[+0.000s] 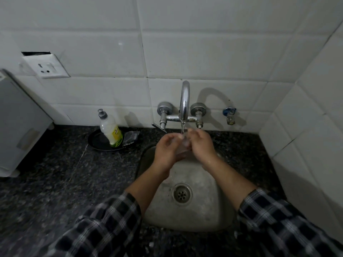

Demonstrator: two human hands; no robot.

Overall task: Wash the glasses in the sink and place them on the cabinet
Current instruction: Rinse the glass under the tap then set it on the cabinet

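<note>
The tiled wall (185, 52) closes the room behind and comes round close on your right side. So the open room is on your left, where the dark speckled counter (65, 173) runs wide as far as a white appliance (18, 127) at the edge of the view. The steel sink (204, 210) is set into this counter directly before you. Its basin shows only the drain (181, 193), and I see no other glass in it. At the back of the counter, left of the tap (185, 101), a black dish (98, 143) carries a soap bottle (111, 130), and a dark scrubber (130, 137) lies at the dish's right edge.

Your left hand (167, 148) and your right hand (201, 145) meet over the far part of the sink, under the spout. The grip of both is closed: the fingers of each hand curl round the one clear glass (183, 145) between them, one hand on each side. The water stream (182, 127) falls on it. The glass lies exactly between the two grips. Its long axis seems to run from you toward the spout, but the clear body is hard to read and I cannot tell where the mouth is.

The cabinet is not clearly in view. If the glass must go on the counter, your left hand is the nearer one, I think.
</note>
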